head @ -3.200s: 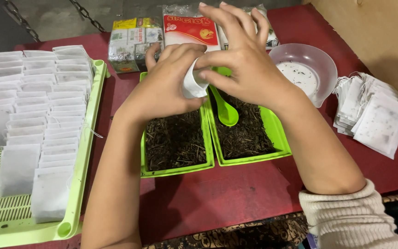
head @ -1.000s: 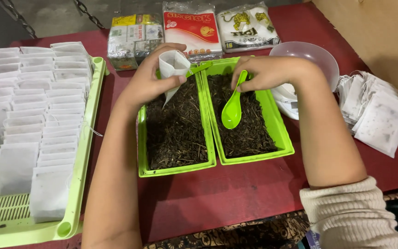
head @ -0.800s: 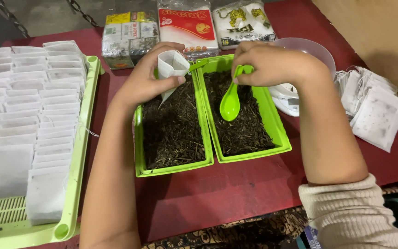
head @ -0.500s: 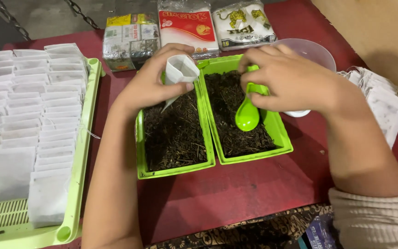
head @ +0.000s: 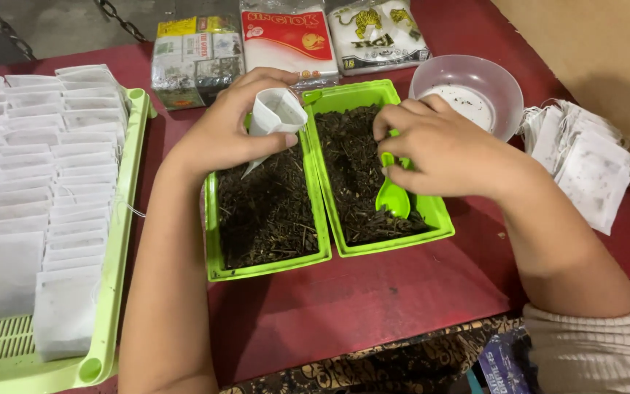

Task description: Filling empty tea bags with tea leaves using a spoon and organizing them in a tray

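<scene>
A small home-style tea-packing workplace: a dark red worktop (head: 373,299) carries green trays of loose tea (head: 271,211), rows of white filter bags (head: 45,190) at the left, and sealed tea packets (head: 286,40) along the top.

Three flat packages lay along the table's far edge: a silver-grey package (head: 196,60) with yellow-green labels at left, a red-and-white package (head: 286,41) in the middle, a white, black-printed package (head: 378,33) at right.

bag: small white filter bag (head: 277,117), mouth open, held tilted above left tray
spoon: green plastic spoon (head: 392,195), bowl down in right tray's dark leaves, at 3 o'clock from bag
</scene>
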